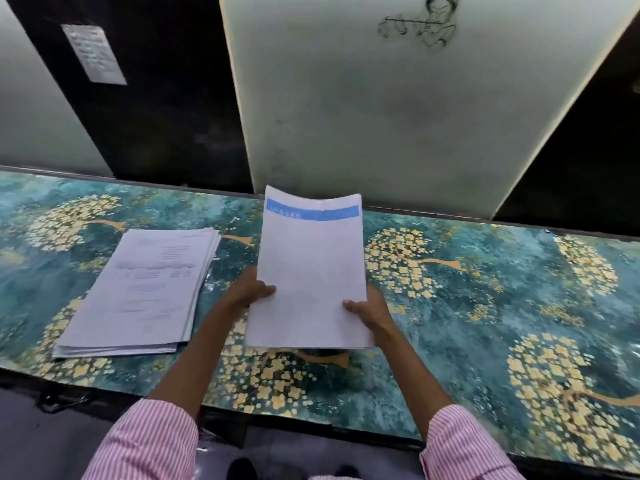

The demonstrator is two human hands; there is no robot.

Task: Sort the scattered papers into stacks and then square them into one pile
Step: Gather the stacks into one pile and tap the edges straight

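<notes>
L hand (pixel 251 289): thumb clamped on held sheets (pixel 310 271), left edge
R hand (pixel 369 311): thumb pinching right edge
Held sheets: raised over table (pixel 485 306), centre
Stack (pixel 138 292): flat, left, apart

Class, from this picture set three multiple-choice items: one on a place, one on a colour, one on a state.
1. Where is the resting stack relative to the held sheaf? A left of it; B right of it; C under it.
2. What colour is the band across the sheaf's top? A red; B blue; C green.
3. How is the sheaf held? A by no hand; B by one hand; C by both hands.
1 A: it lies leftward on the table. 2 B: the band is blue. 3 C: left hand and right hand each grip a side.
</notes>
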